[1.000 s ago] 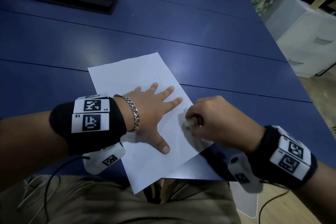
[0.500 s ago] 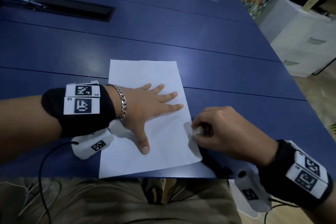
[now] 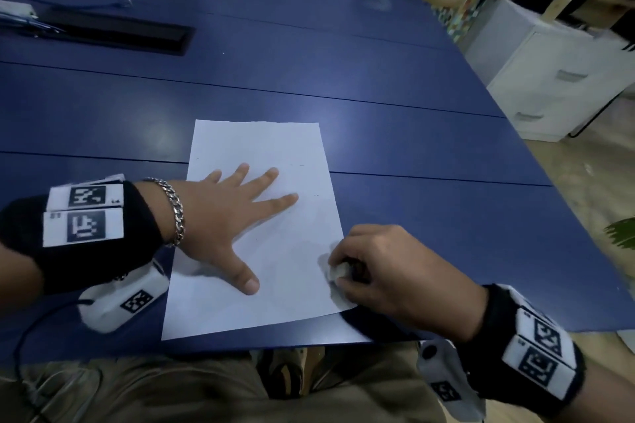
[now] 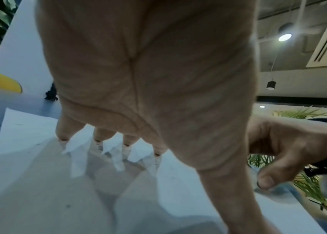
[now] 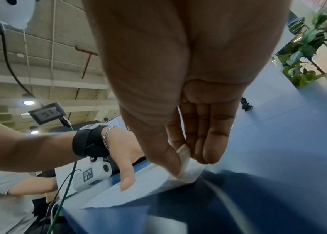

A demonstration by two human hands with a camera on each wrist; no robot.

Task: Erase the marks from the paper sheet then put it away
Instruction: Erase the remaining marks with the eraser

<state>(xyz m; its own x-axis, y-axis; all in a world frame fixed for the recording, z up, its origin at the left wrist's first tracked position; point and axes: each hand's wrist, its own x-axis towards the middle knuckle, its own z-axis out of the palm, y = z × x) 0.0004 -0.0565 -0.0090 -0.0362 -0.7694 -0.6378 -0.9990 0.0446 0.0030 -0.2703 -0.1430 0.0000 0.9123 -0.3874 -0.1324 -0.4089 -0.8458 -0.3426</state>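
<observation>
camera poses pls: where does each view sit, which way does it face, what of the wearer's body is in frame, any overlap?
Head: on the head, looking forward and down at the blue table; both forearms, left hand flat on the paper sheet, right hand pinching an eraser.
Left wrist: under the wrist, looking along the palm to the fingertips on the sheet.
Right wrist: under the wrist, looking along the palm at the eraser.
Shared: all three show the sheet; each wrist view catches the other hand.
</observation>
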